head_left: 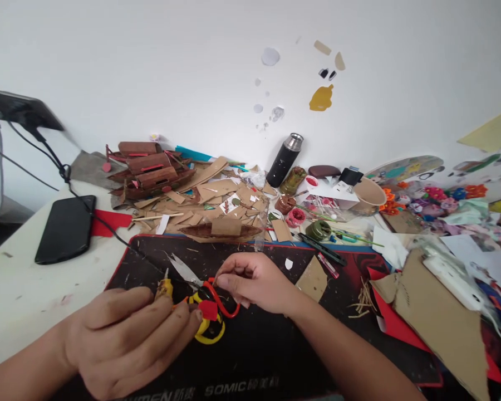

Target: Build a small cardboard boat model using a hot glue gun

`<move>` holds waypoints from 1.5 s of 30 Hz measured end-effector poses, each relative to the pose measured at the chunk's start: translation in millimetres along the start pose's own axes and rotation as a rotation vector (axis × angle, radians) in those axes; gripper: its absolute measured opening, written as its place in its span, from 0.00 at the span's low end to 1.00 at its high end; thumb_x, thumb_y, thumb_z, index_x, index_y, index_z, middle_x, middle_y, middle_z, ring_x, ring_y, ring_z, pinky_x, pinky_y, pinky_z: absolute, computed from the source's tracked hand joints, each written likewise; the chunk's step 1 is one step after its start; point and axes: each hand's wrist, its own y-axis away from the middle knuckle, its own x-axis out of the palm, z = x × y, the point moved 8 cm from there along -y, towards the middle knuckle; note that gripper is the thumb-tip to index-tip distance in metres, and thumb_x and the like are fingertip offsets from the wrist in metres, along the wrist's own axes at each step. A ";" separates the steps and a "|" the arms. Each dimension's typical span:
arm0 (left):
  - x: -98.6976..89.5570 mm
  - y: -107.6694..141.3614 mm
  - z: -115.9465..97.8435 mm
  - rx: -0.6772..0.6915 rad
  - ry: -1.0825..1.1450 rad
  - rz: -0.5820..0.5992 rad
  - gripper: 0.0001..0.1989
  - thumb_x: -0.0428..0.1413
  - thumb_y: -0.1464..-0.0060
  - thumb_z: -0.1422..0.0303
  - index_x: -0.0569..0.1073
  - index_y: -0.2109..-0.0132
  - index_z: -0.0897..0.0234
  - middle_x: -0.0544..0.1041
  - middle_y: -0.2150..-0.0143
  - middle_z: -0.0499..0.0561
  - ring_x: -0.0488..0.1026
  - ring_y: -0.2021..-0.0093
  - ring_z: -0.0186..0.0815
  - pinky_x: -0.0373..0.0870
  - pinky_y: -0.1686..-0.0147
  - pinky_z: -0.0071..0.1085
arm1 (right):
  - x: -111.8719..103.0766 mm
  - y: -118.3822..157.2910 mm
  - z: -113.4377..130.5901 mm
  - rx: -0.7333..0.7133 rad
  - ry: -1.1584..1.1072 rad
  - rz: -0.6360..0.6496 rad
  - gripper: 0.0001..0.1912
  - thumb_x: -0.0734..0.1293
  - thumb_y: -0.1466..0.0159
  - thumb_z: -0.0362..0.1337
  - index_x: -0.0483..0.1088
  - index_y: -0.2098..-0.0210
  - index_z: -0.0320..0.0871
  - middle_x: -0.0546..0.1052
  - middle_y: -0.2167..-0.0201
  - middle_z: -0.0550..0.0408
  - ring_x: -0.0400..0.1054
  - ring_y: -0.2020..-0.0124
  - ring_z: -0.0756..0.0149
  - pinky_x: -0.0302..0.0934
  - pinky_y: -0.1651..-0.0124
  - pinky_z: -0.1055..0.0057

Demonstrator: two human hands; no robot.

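Observation:
My left hand [129,334] is closed around a yellow hot glue gun [165,288], its nozzle pointing up and its body mostly hidden by the fingers. My right hand [250,281] is in a pinch above the scissors' red handle; a small brownish bit may be between the fingertips, but I cannot make it out. Between both hands lie scissors [186,271] with red and yellow handles, blades towards the upper left. A small red piece [209,310] shows by my left fingertips; whether they hold it I cannot tell. Beyond my hands sits a small brown model boat [225,228].
A black mat [271,356] lies under my hands. Several model boats [150,170] and cardboard scraps [217,189] fill the back. A phone [67,228] and cable are left. Paint jars [318,230], a thermos [284,160] and large cardboard [440,323] stand or lie rightward.

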 end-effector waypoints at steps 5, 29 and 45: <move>8.5 1.5 -23.7 0.087 -0.079 0.028 0.35 0.60 0.41 0.73 0.70 0.33 0.29 0.87 0.50 0.42 0.86 0.56 0.46 0.84 0.46 0.48 | 2.0 5.7 -9.4 0.046 -0.067 0.097 0.22 0.78 0.38 0.55 0.75 0.63 0.42 0.70 0.80 0.67 0.58 0.83 0.77 0.54 0.79 0.77; 20.0 -33.0 -50.1 0.794 -0.281 -0.087 0.19 0.59 0.43 0.80 0.84 0.58 0.47 0.86 0.57 0.37 0.77 0.58 0.32 0.76 0.59 0.27 | 4.0 20.4 -33.7 0.168 -0.275 0.279 0.27 0.82 0.44 0.56 0.75 0.63 0.40 0.71 0.80 0.67 0.58 0.83 0.78 0.48 0.80 0.77; 21.0 -34.8 -24.3 0.563 -0.165 -0.015 0.25 0.49 0.33 0.79 0.80 0.40 0.50 0.88 0.54 0.46 0.83 0.55 0.39 0.75 0.44 0.38 | -0.2 18.0 -49.0 0.132 -0.298 0.183 0.26 0.82 0.43 0.57 0.73 0.65 0.43 0.70 0.81 0.68 0.55 0.85 0.78 0.46 0.82 0.76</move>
